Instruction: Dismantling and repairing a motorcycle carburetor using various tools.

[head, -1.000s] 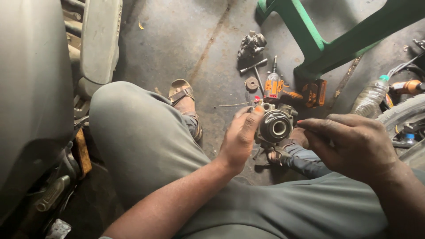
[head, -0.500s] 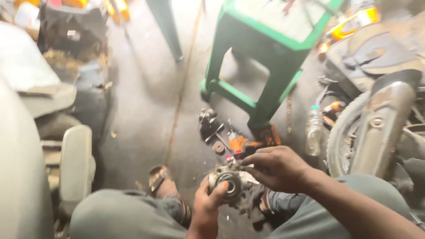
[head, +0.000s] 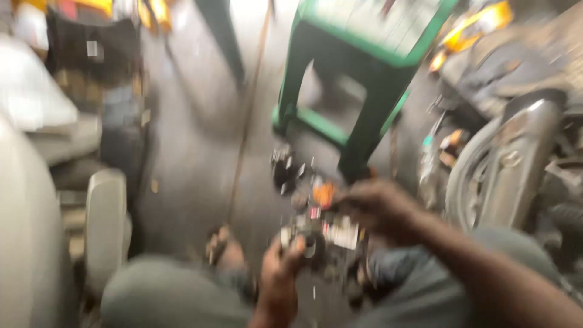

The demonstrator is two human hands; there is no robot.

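The whole view is smeared by motion blur. At lower centre, the left hand (head: pixel 280 280) covers part of a round metal part (head: pixel 313 243), whose details cannot be made out. The right hand (head: pixel 379 206), right of centre, is blurred, so its finger positions are unclear. Small tools and parts (head: pixel 297 176) on the floor above the hands are too smeared to identify. The green stool (head: pixel 358 79) is cut off by the top edge. The motorcycle wheel (head: pixel 504 164) at right runs past the right edge.
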